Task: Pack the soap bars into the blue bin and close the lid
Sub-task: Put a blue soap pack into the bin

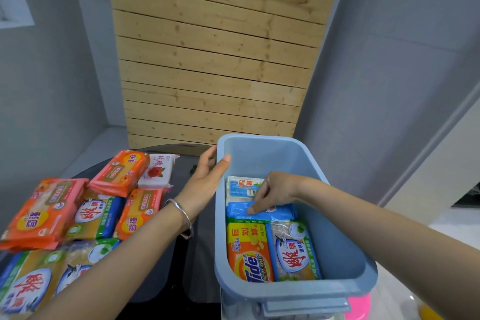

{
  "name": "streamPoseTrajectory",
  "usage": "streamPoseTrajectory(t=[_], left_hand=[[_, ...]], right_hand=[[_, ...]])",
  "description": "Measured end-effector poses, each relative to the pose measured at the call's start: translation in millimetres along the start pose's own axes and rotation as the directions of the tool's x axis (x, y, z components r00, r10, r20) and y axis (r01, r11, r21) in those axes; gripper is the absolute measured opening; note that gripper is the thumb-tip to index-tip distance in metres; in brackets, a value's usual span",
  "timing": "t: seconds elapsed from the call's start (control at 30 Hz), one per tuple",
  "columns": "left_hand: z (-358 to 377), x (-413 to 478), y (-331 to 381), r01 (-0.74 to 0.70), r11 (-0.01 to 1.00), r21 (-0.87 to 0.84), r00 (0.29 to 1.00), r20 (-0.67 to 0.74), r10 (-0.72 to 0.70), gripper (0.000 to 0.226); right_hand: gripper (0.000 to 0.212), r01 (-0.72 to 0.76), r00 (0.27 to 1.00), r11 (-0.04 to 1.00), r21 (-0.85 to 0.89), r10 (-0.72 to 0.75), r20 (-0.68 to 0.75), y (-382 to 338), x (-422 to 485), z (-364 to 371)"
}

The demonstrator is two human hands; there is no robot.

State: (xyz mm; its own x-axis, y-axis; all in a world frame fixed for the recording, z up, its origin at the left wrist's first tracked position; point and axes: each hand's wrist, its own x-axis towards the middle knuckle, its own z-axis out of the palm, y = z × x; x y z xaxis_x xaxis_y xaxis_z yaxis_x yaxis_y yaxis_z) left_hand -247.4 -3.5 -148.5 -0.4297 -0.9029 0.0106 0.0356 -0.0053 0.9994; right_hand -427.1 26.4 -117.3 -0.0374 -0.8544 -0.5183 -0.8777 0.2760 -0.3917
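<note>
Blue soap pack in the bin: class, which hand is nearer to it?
Right. The right hand touches the blue soap pack; the left hand holds the bin rim, apart from it.

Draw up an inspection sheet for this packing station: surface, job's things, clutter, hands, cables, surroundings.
Surface: dark round table, bare only in a strip beside the bin.
Job's things: blue bin open, no lid on it; at least four packs inside, among them a blue pack and a Tide pack; loose soap packs piled on the table left of the bin.
Clutter: pink object by the bin's near right corner, partly hidden.
Hands: left hand grips the bin's left rim; right hand inside the bin, fingertips on the blue pack, grip unclear.
Cables: nothing seen.
Surroundings: wooden slat panel between grey walls.
</note>
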Motion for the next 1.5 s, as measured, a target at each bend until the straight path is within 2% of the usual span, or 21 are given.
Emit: streamPoseTrajectory(t=[0.27,0.43,0.53,0.7,0.9,1.0,1.13,1.3,1.4,1.5], left_hand=[[-1.6,0.6,-0.8,0.001,0.999,0.034,1.000,0.000,-0.001,0.048],[-1.9,3.4,-4.8,0.002,1.000,0.024,1.000,-0.011,-0.001,0.047],[-1.5,5.3,-6.7,-0.007,1.000,0.017,1.000,-0.022,0.007,0.047],[2.4,1.5,-4.2,0.003,1.000,0.017,0.996,-0.086,-0.002,0.048],[-16.2,-27.1,1.0,0.052,0.983,0.177,0.988,-0.155,-0.024,0.052],[-40.9,-41.9,1.3,0.081,0.983,0.165,0.985,-0.164,-0.054,0.049],[-73.9,-61.2,5.8,0.080,0.971,0.227,0.975,-0.220,-0.028,0.046],[-127.2,-85.6,4.9,0.089,0.922,0.377,0.956,-0.291,0.027,0.043],[-157.5,-101.6,0.1,0.073,0.901,0.429,0.917,-0.384,0.108,0.039],[-184.9,-113.8,-6.4,0.107,0.910,0.400,0.884,-0.457,0.097,0.033]], right_hand=[[0.027,0.055,0.998,0.998,0.019,-0.055,-0.011,13.7,-5.6,-14.9],[0.030,-0.029,0.999,0.998,0.048,0.027,0.044,10.2,9.0,-12.2],[0.028,-0.030,0.998,0.997,0.075,0.026,0.055,10.2,11.6,-10.6],[0.033,-0.016,1.000,0.996,0.093,0.014,0.022,4.8,6.4,-5.8],[0.030,0.065,0.990,0.983,0.171,-0.042,-0.135,3.0,-20.5,-0.3],[0.028,0.167,0.970,0.937,0.308,-0.100,-0.220,-7.1,-41.6,-4.5],[0.017,0.329,0.933,0.784,0.526,-0.186,-0.307,-44.2,-65.5,-3.0],[0.008,0.405,0.913,0.571,0.714,-0.294,-0.283,-113.7,-73.8,29.4],[0.009,0.353,0.929,0.574,0.739,-0.308,-0.205,-149.3,-64.2,63.8],[0.012,0.237,0.968,0.631,0.738,-0.218,-0.125,-172.6,-44.7,99.6]])
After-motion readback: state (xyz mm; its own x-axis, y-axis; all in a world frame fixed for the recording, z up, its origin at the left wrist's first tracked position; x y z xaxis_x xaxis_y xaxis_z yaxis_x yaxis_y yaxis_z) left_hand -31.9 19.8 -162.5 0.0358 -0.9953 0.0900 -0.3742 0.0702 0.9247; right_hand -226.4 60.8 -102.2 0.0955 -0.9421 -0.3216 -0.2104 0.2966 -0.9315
